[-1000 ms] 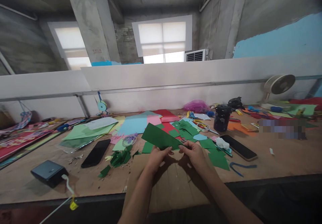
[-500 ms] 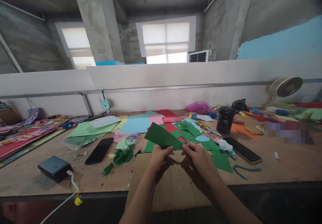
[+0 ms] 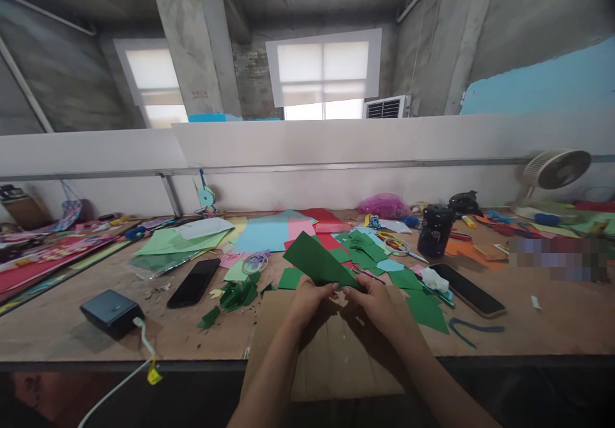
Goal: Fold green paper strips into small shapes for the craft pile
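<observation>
My left hand (image 3: 307,303) and my right hand (image 3: 375,303) meet just above a brown cardboard sheet (image 3: 331,364) at the table's near edge. Together they pinch the near edge of a dark green paper sheet (image 3: 314,260), which slants up and away to the left. Both thumbs lie on top of the paper. More green paper offcuts (image 3: 368,248) lie on the table right behind my hands, and a heap of small green scraps (image 3: 237,295) sits to the left.
A black phone (image 3: 193,282) and a dark power bank (image 3: 111,312) with a white cable lie to the left. Another phone (image 3: 468,289), a black bottle (image 3: 435,230), scissors (image 3: 391,242) and a white fan (image 3: 555,172) are on the right. Coloured paper sheets (image 3: 269,232) cover the back.
My hands keep holding the green paper and have closed slightly toward each other. The view has shifted a little to the left, so everything sits further right in the picture.
</observation>
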The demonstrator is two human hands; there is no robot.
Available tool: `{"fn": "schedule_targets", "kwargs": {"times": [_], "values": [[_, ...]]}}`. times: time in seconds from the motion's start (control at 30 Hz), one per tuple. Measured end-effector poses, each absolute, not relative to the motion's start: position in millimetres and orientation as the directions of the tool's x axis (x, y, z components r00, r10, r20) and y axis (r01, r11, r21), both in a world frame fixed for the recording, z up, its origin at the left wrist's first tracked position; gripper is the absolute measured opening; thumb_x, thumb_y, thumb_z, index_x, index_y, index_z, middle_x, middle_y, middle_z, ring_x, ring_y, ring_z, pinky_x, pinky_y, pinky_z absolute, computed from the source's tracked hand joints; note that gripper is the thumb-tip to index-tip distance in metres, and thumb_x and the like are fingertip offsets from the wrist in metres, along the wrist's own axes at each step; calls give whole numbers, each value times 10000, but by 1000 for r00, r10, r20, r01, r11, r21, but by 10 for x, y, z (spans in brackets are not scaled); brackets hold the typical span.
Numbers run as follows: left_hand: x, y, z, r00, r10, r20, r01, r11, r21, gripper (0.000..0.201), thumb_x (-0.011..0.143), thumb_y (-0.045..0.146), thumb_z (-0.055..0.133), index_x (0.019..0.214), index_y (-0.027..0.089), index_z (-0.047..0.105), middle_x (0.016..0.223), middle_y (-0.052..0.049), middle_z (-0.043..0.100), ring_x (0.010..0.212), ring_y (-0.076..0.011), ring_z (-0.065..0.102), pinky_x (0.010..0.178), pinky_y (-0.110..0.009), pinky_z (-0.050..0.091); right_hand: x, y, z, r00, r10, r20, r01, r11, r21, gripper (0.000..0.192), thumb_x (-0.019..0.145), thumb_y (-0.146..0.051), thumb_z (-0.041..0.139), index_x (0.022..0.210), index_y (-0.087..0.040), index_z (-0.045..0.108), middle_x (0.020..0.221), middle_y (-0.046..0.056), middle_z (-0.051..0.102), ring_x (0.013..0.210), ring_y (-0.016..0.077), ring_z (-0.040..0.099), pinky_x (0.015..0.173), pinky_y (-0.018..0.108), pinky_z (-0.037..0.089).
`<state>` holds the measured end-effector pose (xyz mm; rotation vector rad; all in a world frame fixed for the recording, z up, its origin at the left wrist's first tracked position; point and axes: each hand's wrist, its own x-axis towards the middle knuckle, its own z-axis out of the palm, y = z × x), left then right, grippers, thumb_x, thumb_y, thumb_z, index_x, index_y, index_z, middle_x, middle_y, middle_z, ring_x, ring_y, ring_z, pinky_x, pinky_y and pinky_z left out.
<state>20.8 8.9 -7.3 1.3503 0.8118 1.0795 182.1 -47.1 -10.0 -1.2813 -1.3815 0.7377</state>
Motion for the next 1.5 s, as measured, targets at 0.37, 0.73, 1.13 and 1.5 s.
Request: {"fn": "schedule_targets", "kwargs": {"times": [0.37, 0.73, 1.13, 1.5], "values": [[184, 136, -36, 320, 940, 116, -234, -40, 972, 406, 513, 400, 867, 762, 119, 714, 676, -59, 685, 534, -129, 580, 546, -244, 446, 1725, -772, 415, 211, 947, 244, 383, 149, -912, 208, 698, -410, 642, 606, -224, 664, 609, 22, 662, 604, 213, 579, 558, 282, 396], [172, 129, -11, 309, 940, 145, -345, -31, 938, 453, 534, 395, 861, 876, 129, 727, 825, -78, 728, 644, -150, 618, 588, -242, 464, 1758, -720, 295, 206, 956, 210, 303, 142, -942, 350, 745, -504, 630, 541, -222, 590, 547, 9, 593, 562, 182, 561, 538, 264, 396], [120, 198, -39, 357, 905, 233, -331, -111, 937, 449, 637, 399, 782, 1003, 149, 711, 983, -92, 720, 895, -224, 640, 792, -305, 484, 1845, -649, 168, 269, 941, 203, 56, 195, -979, 390, 791, -585, 591, 870, -212, 671, 740, 33, 674, 629, 180, 599, 575, 271, 468], [184, 95, -32, 541, 833, 114, -123, -56, 991, 391, 696, 504, 725, 860, 153, 674, 740, -34, 637, 584, -141, 589, 566, -234, 426, 1768, -629, 207, 237, 965, 113, -41, 126, -991, 373, 609, -453, 784, 874, -201, 707, 887, 71, 755, 807, 280, 673, 679, 344, 513]]}}
